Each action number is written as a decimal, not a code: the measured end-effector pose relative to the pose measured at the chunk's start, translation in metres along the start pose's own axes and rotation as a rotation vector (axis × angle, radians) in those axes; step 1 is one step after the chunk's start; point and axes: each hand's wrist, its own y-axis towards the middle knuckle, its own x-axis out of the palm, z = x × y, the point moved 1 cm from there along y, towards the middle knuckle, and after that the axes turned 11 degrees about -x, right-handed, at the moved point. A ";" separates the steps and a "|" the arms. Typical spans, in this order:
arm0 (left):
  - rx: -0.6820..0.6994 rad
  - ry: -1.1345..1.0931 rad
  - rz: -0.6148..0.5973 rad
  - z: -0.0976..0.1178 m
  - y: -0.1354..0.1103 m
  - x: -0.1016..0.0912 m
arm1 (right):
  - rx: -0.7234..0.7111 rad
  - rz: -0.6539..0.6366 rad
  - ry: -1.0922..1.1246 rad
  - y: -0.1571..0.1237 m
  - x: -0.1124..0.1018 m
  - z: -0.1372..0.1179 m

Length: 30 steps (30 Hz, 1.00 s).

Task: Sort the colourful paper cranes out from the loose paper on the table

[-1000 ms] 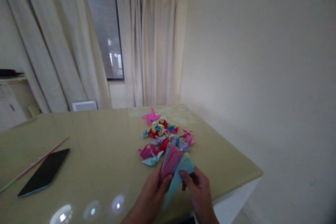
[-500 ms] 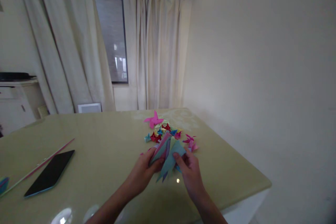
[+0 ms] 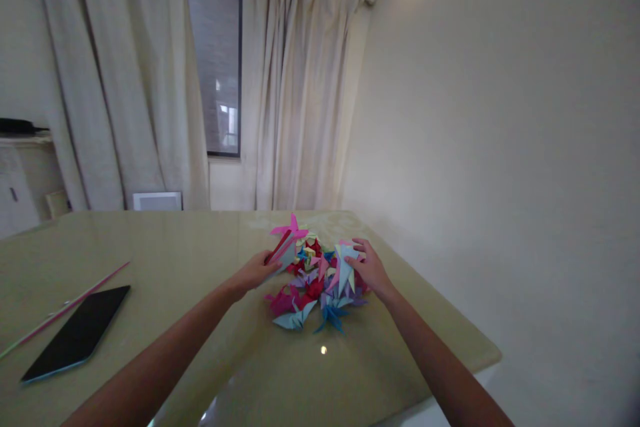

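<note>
Two-handed hold, as viewed from room: L hand (image 3: 255, 269) clamped on bunch of folded papers (image 3: 286, 252), at heap's L side; R hand (image 3: 371, 267) pinching second bunch (image 3: 345, 265), thumb vs. fingers, over R part of paper-figure heap (image 3: 310, 288) on tbl (image 3: 190, 253). R bunch touching heap: can't tell. Risks (judged): slack pinch, layers slip & scatter; tight squeeze, thin folds crease; low bunch snags figures, e.g. blue one (image 3: 332, 316) at near edge. Brands, labels, writing: none legible.
</note>
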 end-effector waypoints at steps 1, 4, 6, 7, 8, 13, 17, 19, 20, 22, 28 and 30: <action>0.010 0.013 -0.009 -0.002 0.002 -0.002 | 0.005 -0.017 -0.040 0.002 -0.003 0.003; 0.052 0.049 0.007 -0.010 0.001 -0.009 | 0.024 -0.031 -0.091 -0.002 -0.016 0.008; 0.130 0.139 0.062 -0.015 -0.007 -0.015 | -0.005 -0.053 -0.192 -0.013 -0.023 0.014; 0.190 0.208 0.076 -0.018 -0.013 -0.017 | -0.034 -0.079 -0.258 -0.020 -0.024 0.018; 0.253 0.281 0.066 -0.020 -0.020 -0.017 | -0.062 -0.120 -0.317 -0.028 -0.023 0.023; 0.336 0.517 -0.283 -0.022 -0.050 -0.003 | -0.072 -0.335 -0.388 -0.041 0.004 0.053; 0.397 0.570 -0.475 -0.019 -0.058 0.026 | -0.103 -0.383 -0.380 -0.005 0.032 0.073; 0.451 0.615 -0.510 -0.022 -0.057 0.047 | -0.108 -0.420 -0.392 0.020 0.045 0.079; 0.469 0.648 -0.509 -0.025 -0.054 0.058 | -0.103 -0.442 -0.401 0.032 0.052 0.082; 0.509 0.707 -0.464 -0.030 -0.048 0.080 | -0.100 -0.486 -0.413 0.052 0.069 0.082; 0.670 0.760 -0.335 -0.017 -0.021 0.125 | -0.267 -0.699 -0.278 0.093 0.113 0.053; 0.660 0.788 -0.275 0.001 -0.009 0.128 | -0.334 -0.767 -0.176 0.101 0.109 0.035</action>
